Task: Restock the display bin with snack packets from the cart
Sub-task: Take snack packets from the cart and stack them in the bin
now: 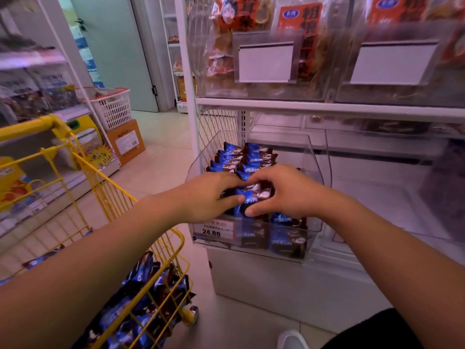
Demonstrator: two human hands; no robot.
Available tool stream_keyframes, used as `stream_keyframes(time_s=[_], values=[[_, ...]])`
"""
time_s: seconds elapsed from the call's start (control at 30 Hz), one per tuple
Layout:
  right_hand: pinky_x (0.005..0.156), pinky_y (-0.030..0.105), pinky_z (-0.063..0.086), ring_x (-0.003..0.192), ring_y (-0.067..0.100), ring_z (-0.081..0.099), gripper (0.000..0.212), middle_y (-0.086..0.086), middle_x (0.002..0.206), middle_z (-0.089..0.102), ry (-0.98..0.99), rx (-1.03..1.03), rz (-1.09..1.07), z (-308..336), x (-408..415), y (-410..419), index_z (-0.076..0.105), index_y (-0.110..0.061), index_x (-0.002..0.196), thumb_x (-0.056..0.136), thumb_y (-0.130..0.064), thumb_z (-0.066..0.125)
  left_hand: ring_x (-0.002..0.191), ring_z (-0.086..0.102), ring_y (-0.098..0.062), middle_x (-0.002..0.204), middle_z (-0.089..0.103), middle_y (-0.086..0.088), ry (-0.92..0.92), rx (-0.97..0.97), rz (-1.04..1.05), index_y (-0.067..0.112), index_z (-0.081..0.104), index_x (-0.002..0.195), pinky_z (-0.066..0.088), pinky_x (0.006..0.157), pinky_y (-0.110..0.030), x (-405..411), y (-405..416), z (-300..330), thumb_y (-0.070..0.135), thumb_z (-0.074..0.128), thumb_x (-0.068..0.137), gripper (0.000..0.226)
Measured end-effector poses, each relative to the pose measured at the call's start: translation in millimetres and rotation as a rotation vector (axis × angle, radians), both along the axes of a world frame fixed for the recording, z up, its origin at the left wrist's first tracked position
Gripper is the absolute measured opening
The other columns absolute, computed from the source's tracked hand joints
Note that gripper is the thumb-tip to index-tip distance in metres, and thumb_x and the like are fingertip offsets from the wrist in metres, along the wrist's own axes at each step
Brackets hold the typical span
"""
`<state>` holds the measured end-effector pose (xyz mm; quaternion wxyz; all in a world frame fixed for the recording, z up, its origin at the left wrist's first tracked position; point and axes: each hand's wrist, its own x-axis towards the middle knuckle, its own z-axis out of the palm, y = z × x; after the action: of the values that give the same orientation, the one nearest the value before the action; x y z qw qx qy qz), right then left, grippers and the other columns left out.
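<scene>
While my left hand [210, 195] and right hand [281, 191] pinch one blue snack packet [247, 197] between them, it sits over the clear display bin [312, 157], right of the yellow cart [105, 187].

Occlusions and blur, head cam
hands [247, 195] cover most of the gripped packet [245, 197]; upper bins [327, 59] motion-blurred, cart [156, 285] cut off at bottom edge, price tag [214, 229] text mostly unreadable.
</scene>
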<state>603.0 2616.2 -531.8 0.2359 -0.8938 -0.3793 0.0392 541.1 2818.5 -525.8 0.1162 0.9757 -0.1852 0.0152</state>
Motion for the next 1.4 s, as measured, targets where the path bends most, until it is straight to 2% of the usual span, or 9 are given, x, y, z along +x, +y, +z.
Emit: stream_keyframes(time_s=[0.23, 0.37, 0.53, 0.73, 0.83, 0.93, 1.07, 1.2, 1.4], values=[[0.123, 0.047, 0.016, 0.152, 0.028, 0.004, 0.088, -0.001, 0.163, 0.01, 0.126, -0.255, -0.111, -9.5, -9.1, 6.2, 0.02, -0.021, 0.159, 0.092, -0.074, 0.039, 0.131, 0.046, -0.011, 0.149, 0.048, 0.007, 0.055, 0.025, -0.003, 0.028, 0.04, 0.15, 0.035, 0.106, -0.025, -8.7, 6.8, -4.7, 0.047, 0.034, 0.104, 0.049], [0.124, 0.054, 0.007, 0.155, 0.017, -0.003, 0.11, -0.007, 0.169, -0.003, 0.611, 0.085, -0.254, -2.6, -27.6, 17.8, 0.008, -0.031, 0.161, 0.073, -0.095, 0.025, 0.113, 0.055, -0.009, 0.13, 0.059, 0.01, 0.141, -0.058, -0.019, 0.034, 0.041, 0.145, 0.039, 0.092, -0.025, -13.8, 2.4, -7.5, 0.041, 0.031, 0.106, 0.041], [0.12, 0.053, -0.007, 0.153, 0.026, -0.017, 0.108, 0.005, 0.166, -0.021, 0.553, -0.061, -0.289, 3.3, -60.2, 50.5, -0.011, -0.025, 0.16, 0.078, -0.092, 0.012, 0.113, 0.058, -0.014, 0.134, 0.059, 0.0, 0.22, -0.047, -0.022, 0.023, 0.044, 0.144, 0.047, 0.099, -0.036, -19.0, -5.8, -0.5, 0.026, 0.045, 0.104, 0.041], [0.122, 0.041, 0.02, 0.15, 0.034, 0.022, 0.075, 0.021, 0.162, 0.022, -0.032, 0.171, -0.366, 22.7, -68.0, 60.9, 0.034, -0.013, 0.153, 0.099, -0.064, 0.031, 0.105, 0.061, -0.013, 0.118, 0.068, 0.001, -0.291, -0.177, 0.173, 0.016, 0.066, 0.121, 0.044, 0.09, -0.023, -72.4, 63.4, 41.9, 0.026, 0.06, 0.098, 0.026], [0.092, 0.025, 0.046, 0.103, 0.014, 0.062, 0.031, 0.002, 0.11, 0.067, -0.302, 0.469, 0.036, 25.3, -102.2, 87.8, 0.067, -0.016, 0.112, 0.098, -0.038, 0.051, 0.082, 0.066, -0.009, 0.09, 0.072, 0.005, -0.242, -0.116, 0.371, 0.019, 0.072, 0.099, 0.053, 0.075, -0.029, -119.6, 132.2, 41.3, 0.036, 0.062, 0.095, 0.021], [0.079, 0.024, 0.051, 0.087, 0.005, 0.063, 0.025, -0.009, 0.099, 0.069, -0.194, 0.156, 0.468, 20.7, -137.9, 136.5, 0.069, -0.023, 0.109, 0.091, -0.04, 0.065, 0.097, 0.065, -0.018, 0.108, 0.07, 0.002, 0.227, 0.157, 0.661, 0.021, 0.067, 0.115, 0.051, 0.084, -0.03, -150.6, 193.6, 17.5, 0.051, 0.059, 0.093, 0.038], [0.09, 0.028, 0.04, 0.126, 0.022, 0.051, 0.086, 0.0, 0.143, 0.053, -0.143, -0.551, 0.643, 3.7, -147.2, 239.0, 0.041, -0.024, 0.148, 0.077, -0.057, 0.078, 0.118, 0.055, -0.025, 0.136, 0.057, -0.003, 0.721, 0.349, 0.772, 0.021, 0.053, 0.139, 0.044, 0.092, -0.034, -161.8, 226.0, -18.7, 0.063, 0.053, 0.092, 0.063], [0.11, 0.047, 0.041, 0.147, 0.029, 0.032, 0.112, -0.001, 0.166, 0.021, 0.215, -1.032, 0.627, -45.8, -147.1, 322.6, 0.019, -0.027, 0.159, 0.073, -0.069, 0.076, 0.105, 0.06, -0.026, 0.116, 0.065, -0.005, 0.767, 0.446, 0.755, 0.014, 0.063, 0.125, 0.048, 0.088, -0.035, -163.5, 240.0, -34.2, 0.06, 0.053, 0.093, 0.057], [0.098, 0.035, 0.038, 0.142, 0.03, 0.038, 0.117, 0.005, 0.16, 0.033, 0.228, -0.949, 0.607, -108.3, -162.6, 360.2, 0.017, -0.015, 0.159, 0.073, -0.07, 0.074, 0.085, 0.053, -0.023, 0.086, 0.056, -0.001, 0.74, 0.54, 0.711, 0.009, 0.065, 0.111, 0.044, 0.076, -0.034, -161.5, 249.6, -36.3, 0.052, 0.049, 0.098, 0.048]])
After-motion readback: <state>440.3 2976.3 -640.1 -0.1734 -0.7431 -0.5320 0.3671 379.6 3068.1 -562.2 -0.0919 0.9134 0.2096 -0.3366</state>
